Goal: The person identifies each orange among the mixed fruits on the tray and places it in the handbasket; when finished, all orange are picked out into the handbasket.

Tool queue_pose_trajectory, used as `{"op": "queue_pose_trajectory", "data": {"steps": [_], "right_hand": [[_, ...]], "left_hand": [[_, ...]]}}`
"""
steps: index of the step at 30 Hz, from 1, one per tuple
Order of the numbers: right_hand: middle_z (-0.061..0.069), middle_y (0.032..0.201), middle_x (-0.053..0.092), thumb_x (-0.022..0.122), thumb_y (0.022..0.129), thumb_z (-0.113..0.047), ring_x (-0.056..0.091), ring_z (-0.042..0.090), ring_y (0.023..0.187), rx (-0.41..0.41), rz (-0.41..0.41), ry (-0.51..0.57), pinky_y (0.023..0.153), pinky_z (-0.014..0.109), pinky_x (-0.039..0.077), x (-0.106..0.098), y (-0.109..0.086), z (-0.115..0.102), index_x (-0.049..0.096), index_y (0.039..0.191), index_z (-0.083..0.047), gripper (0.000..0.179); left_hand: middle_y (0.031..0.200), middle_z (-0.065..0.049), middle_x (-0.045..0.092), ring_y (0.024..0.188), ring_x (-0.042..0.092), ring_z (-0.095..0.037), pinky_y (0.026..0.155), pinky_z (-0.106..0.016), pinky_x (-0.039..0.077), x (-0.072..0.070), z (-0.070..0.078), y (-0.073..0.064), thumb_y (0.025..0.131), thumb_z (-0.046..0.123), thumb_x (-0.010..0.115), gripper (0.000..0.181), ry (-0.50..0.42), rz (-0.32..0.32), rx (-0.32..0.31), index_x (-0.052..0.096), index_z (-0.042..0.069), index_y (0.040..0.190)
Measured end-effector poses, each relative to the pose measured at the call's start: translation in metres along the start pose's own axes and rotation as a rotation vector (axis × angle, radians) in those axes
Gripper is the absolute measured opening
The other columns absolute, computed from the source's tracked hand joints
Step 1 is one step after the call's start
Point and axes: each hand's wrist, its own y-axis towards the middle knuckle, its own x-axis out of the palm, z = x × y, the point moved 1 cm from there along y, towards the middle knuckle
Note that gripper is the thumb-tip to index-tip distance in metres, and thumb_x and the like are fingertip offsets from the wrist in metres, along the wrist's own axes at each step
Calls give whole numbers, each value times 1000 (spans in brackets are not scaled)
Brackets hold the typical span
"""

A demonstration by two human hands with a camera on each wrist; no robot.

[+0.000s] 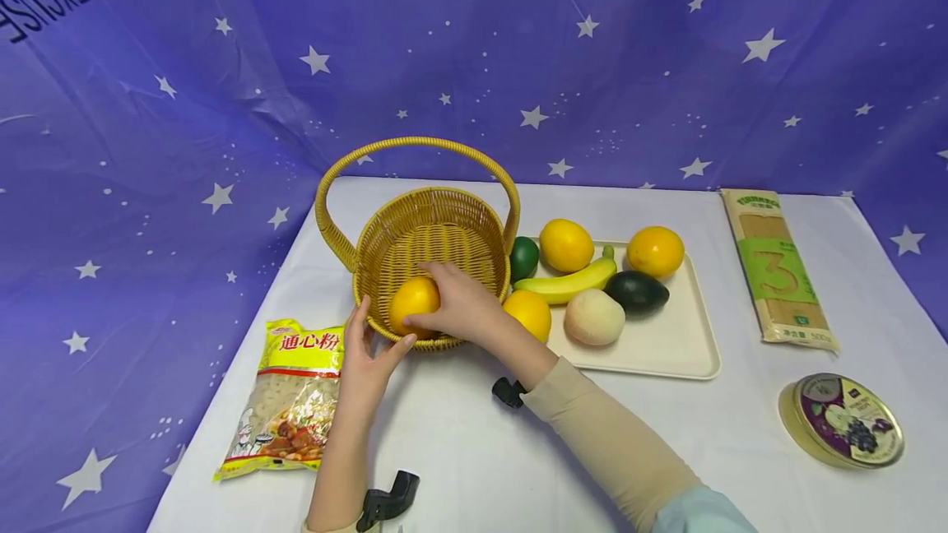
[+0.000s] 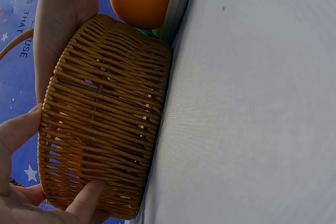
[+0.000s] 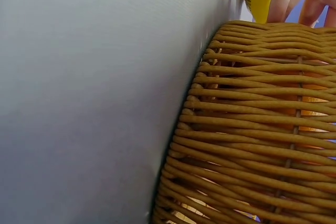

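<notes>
A yellow-brown wicker basket (image 1: pixel 433 249) with a tall arched handle stands on the table. Inside it, near the front wall, sits an orange (image 1: pixel 415 303). My right hand (image 1: pixel 462 303) reaches over the rim and grips this orange, thumb at its front and fingers over its far side. At the front left of the basket, my left hand (image 1: pixel 368 360) holds the rim and outer wall. The left wrist view shows its fingers (image 2: pixel 89 200) against the woven side. In the right wrist view the basket wall (image 3: pixel 262 124) hides the right hand's hold.
Right of the basket, a cream tray (image 1: pixel 699 336) bears more oranges, a banana (image 1: pixel 570 282), a peach (image 1: pixel 595 317) and dark green fruit (image 1: pixel 637 293). A pasta bag (image 1: pixel 292 397) lies left, a noodle pack (image 1: pixel 781 270) and a round tin (image 1: pixel 844 420) far right.
</notes>
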Motion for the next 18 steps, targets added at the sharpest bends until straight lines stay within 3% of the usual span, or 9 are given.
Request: {"op": "queue_pose_trajectory", "data": {"steps": [8,18], "right_hand": [[9,133,51,73,75,-60,54,25,109,-18,74,-25,83,39,52,0,-2,0,45,142,-13,86],[10,140,45,73,80,-52,44,29,124,-83,219,-38,99,45,45,1,-6,2,47,143,-15,78]], "left_hand": [[159,-3,-3,144,10,-25,111,-46,31,1,1,0,87,9,73,91,5,6,-9,14,18,156],[159,-2,-3,144,10,-24,111,-44,32,1,1,-1,87,12,73,91,16,12,-31,14,20,156]]}}
